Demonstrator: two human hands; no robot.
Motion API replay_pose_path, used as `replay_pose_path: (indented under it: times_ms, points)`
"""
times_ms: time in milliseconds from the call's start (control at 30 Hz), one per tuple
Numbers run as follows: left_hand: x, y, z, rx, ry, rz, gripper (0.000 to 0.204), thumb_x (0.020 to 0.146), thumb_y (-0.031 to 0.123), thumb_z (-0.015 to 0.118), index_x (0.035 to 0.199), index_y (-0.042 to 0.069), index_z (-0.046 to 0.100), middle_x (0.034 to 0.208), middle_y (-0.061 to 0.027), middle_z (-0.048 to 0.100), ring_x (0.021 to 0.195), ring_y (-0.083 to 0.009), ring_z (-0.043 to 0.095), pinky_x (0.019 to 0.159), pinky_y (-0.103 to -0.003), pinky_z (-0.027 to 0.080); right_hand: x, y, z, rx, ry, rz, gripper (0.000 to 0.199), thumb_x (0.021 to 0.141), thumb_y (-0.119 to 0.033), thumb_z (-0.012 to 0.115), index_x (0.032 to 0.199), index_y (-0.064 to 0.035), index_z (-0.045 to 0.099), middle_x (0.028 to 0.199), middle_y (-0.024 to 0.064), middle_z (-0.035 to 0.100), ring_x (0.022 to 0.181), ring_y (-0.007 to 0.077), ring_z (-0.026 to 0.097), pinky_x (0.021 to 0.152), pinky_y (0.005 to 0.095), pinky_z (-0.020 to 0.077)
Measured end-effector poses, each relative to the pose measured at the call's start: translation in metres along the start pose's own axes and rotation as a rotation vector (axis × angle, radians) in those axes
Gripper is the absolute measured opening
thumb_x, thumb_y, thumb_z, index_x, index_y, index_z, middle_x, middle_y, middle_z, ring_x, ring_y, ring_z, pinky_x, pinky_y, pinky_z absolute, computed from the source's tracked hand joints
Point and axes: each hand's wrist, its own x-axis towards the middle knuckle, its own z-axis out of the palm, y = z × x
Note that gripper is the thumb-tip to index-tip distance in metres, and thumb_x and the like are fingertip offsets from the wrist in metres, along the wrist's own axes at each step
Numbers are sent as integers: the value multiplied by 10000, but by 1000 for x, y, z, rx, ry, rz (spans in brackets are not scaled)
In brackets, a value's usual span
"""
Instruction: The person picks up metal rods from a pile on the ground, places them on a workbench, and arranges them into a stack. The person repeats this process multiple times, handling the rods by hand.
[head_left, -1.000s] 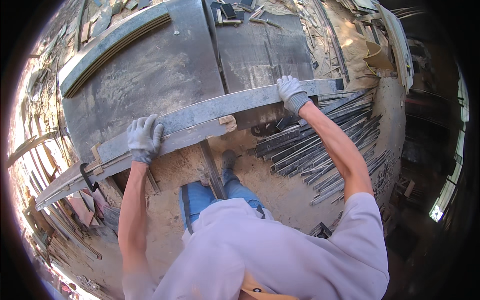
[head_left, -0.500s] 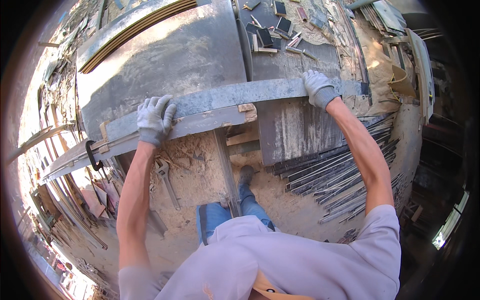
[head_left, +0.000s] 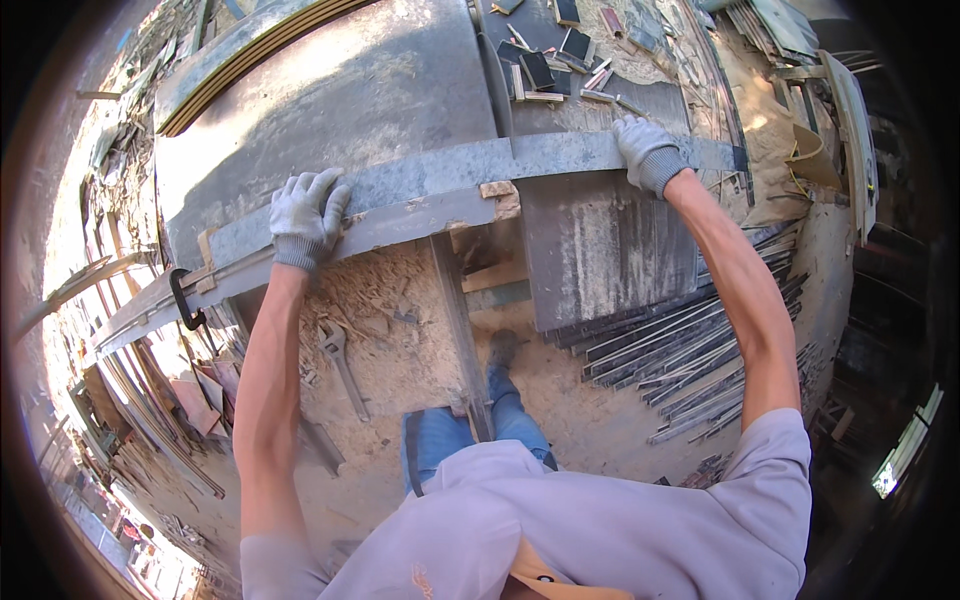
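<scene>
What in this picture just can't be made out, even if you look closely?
Head view, the only one:
- Palms and fingertips of the left hand and right hand: covered by grey gloves and pressed onto the long metal strip.
- The strip's left end: lost in glare near the black clamp.
- Small parts on the bench: too small to identify.
- The table leg: its foot is hidden behind the person's knee.

Grey knitted gloves were worn on the left hand [head_left: 305, 215] and right hand [head_left: 645, 150]. The metal sheet [head_left: 340, 100] was seen as dull grey, streaked. Blue jeans [head_left: 440, 445] and a pale lilac shirt [head_left: 600, 520] were shown nearest, above tan sawdust [head_left: 390, 320].
</scene>
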Motion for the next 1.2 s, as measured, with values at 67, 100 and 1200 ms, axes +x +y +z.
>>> replay_pose_path:
  times_ms: [67,100,1200]
  points:
    - [0,0,-1,9,-16,-10,302,1014,370,633,1192,148,735,1089,-110,713,1080,-343,642,968,-473,466,-3,-1,2,1,13,1,491,709,-28,714,1182,17,588,1159,238,653,1113,386,667,937,447,563]
    - [0,-2,-1,18,0,-6,307,1018,377,628,1195,151,734,1092,-112,713,1082,-345,642,971,-475,465,-4,-1,-3,4,43,-12,494,716,-31,711,1192,20,588,1162,240,655,1111,380,672,932,445,565]
    - [209,-61,-29,-252,-1166,-279,684,670,480,938,1143,45,705,1167,-201,688,1150,-376,656,982,-450,525,23,-2,-100,500,-65,22,545,680,-120,685,1207,-34,576,1087,155,584,1027,351,580,904,454,495]
